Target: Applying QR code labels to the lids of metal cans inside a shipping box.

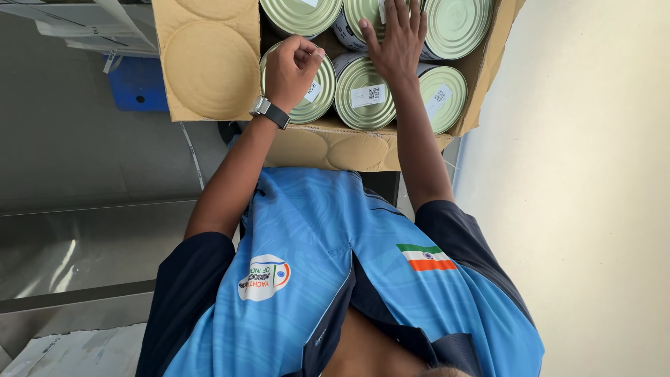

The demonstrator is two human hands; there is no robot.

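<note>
Open cardboard box of large tin cans, pale green lids up, white label stickers on several. Left hand, wristwatch on the wrist, curled with fingertips pinched together on the lid of the left front can. Right hand open, fingers spread flat across the cans at the back, heel touching the middle front can. Blue jersey in the foreground

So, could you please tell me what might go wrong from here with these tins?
The tins sit tightly packed in the cardboard box, so the left hand or right hand could get pinched between the rims. The front flap carries ring dents, so the cardboard may be weakened and could give under the load.
</note>
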